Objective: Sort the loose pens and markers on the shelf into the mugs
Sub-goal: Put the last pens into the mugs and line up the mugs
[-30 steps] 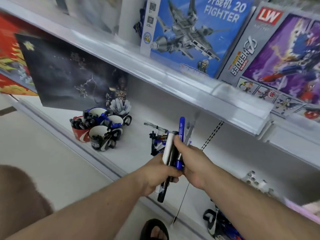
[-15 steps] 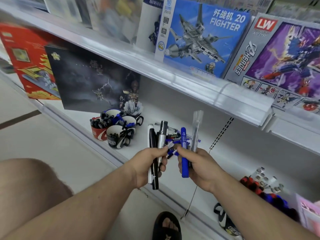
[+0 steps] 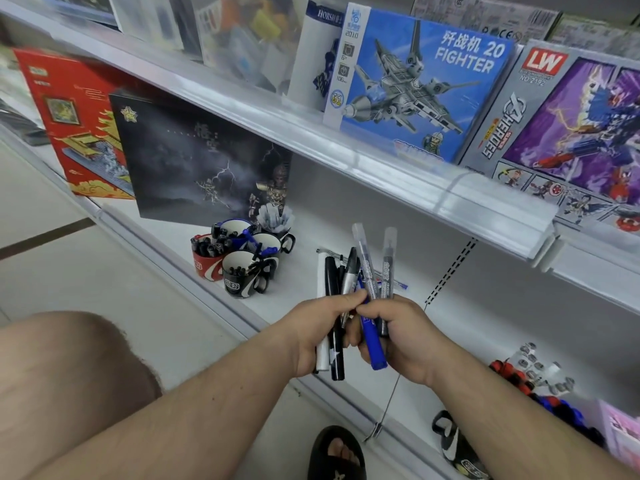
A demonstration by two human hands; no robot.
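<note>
Left hand (image 3: 317, 332) grips black and white markers (image 3: 333, 289); right hand (image 3: 398, 332) grips a blue marker (image 3: 372, 344) and clear-capped pens (image 3: 387, 265). Hands touch above the shelf (image 3: 277, 299), mugs (image 3: 242, 258) to their left.

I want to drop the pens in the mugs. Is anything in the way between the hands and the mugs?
Nothing visible blocks the way. The left hand and right hand hold the pens right of the mugs, with only bare shelf between. The mugs already hold some pens.
</note>
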